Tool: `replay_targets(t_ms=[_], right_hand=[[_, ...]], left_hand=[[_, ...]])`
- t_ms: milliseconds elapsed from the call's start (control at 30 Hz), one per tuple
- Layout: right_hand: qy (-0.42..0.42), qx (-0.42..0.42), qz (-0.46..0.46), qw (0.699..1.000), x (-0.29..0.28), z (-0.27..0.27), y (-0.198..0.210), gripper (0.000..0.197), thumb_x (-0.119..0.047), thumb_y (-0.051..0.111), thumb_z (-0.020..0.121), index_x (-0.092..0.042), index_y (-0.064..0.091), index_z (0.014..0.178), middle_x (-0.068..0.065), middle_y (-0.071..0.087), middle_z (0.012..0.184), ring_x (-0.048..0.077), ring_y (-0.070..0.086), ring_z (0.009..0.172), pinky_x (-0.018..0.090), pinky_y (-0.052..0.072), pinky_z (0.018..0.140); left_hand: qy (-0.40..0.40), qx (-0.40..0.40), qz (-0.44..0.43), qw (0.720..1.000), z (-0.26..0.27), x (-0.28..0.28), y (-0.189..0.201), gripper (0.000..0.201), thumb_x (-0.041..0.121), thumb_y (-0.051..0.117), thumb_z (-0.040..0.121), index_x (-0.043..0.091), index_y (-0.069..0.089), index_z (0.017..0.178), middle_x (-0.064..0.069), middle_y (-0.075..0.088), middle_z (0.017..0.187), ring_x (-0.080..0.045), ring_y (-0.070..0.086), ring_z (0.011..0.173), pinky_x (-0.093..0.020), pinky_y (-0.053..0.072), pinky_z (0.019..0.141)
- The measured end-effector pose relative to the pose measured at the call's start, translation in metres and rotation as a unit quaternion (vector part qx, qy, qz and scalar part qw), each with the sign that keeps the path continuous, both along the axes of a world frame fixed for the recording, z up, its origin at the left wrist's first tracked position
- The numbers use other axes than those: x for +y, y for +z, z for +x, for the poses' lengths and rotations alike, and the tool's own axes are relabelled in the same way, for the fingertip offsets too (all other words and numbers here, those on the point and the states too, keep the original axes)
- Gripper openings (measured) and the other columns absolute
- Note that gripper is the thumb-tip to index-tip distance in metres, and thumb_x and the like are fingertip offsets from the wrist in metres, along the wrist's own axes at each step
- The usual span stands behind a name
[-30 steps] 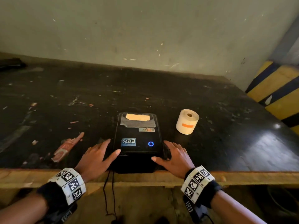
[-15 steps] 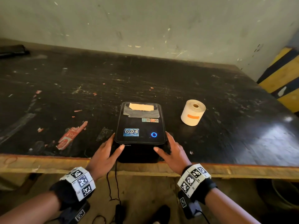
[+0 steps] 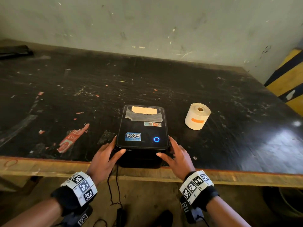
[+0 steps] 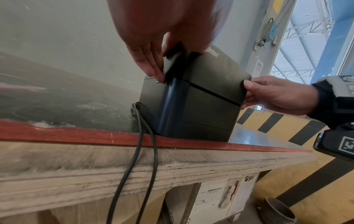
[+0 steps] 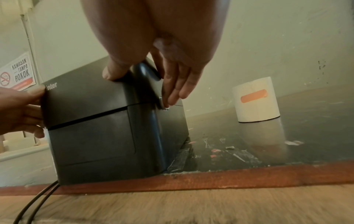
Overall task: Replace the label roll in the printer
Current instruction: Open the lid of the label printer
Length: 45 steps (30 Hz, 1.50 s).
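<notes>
The black, boxy plastic label printer (image 3: pixel 142 136) is gripped from both sides near the front edge of the dark, scratched worktop (image 3: pixel 65 95). The left hand (image 3: pixel 105 159) is laid against the printer's left flank, thumb hooked over the front top corner, fingers (image 4: pixel 151 66) straight down the side to a small side latch. The right hand (image 3: pixel 177 158) mirrors it on the right flank, thumb on the front corner, fingertips (image 5: pixel 176 94) at a silvery latch button (whether it is pressed cannot be told). The lid is seen closed, glossy, with a lit blue ring and stickers. The cream paper label roll (image 3: pixel 197 116), a cylinder standing on end with an orange tab, lies well apart to the right of the right hand. Two black cables (image 4: pixel 138 151) hang over the table's raw plywood edge.
</notes>
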State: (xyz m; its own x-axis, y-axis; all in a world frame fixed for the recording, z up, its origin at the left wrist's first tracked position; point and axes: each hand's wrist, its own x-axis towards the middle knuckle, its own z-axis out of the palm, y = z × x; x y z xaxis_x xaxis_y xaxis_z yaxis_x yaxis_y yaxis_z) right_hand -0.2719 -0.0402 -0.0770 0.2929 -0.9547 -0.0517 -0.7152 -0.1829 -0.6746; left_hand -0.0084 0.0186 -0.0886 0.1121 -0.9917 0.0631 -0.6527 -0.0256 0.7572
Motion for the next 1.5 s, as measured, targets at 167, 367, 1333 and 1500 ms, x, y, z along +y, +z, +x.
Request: replay_targets(t_ms=[167, 367, 1333, 1500], right_hand=[[0.003, -0.009, -0.025, 1.0, -0.002, -0.002, -0.004, 0.083, -0.067, 0.051, 0.075, -0.034, 0.018, 0.143, 0.008, 0.05, 0.134, 0.021, 0.052, 0.116, 0.043, 0.049, 0.095], [0.024, -0.03, -0.034, 0.999, -0.003, -0.003, 0.005, 0.087, -0.063, 0.055, 0.075, -0.042, 0.005, 0.144, 0.005, 0.047, 0.138, 0.019, 0.05, 0.119, 0.04, 0.047, 0.098], [0.085, -0.006, -0.274, 0.958, -0.187, 0.028, 0.091, 0.059, -0.049, 0.028, 0.089, -0.031, 0.018, 0.144, -0.007, 0.047, 0.087, 0.006, 0.045, 0.08, 0.013, 0.037, 0.058], [0.091, -0.028, -0.281, 0.955, -0.193, 0.026, 0.082, 0.058, -0.048, 0.033, 0.09, -0.033, 0.015, 0.142, -0.007, 0.048, 0.093, 0.007, 0.046, 0.084, 0.012, 0.037, 0.063]], left_hand=[[0.016, -0.002, 0.003, 1.0, 0.001, -0.001, -0.002, 0.069, 0.062, 0.043, 0.084, 0.026, 0.029, 0.142, -0.009, 0.047, 0.139, -0.02, 0.042, 0.128, -0.037, 0.034, 0.109], [0.004, 0.028, 0.003, 1.0, -0.001, -0.001, 0.01, 0.073, 0.057, 0.046, 0.082, 0.039, 0.011, 0.143, -0.006, 0.038, 0.146, -0.016, 0.037, 0.131, -0.037, 0.032, 0.109], [0.071, 0.028, -0.112, 0.991, 0.008, -0.16, 0.107, 0.069, 0.066, 0.046, 0.076, 0.044, 0.025, 0.138, 0.012, 0.04, 0.143, -0.002, 0.033, 0.132, -0.036, 0.032, 0.111], [0.055, 0.028, -0.115, 0.991, 0.012, -0.161, 0.1, 0.07, 0.063, 0.049, 0.076, 0.043, 0.025, 0.139, 0.014, 0.04, 0.144, 0.002, 0.032, 0.133, -0.038, 0.033, 0.111]])
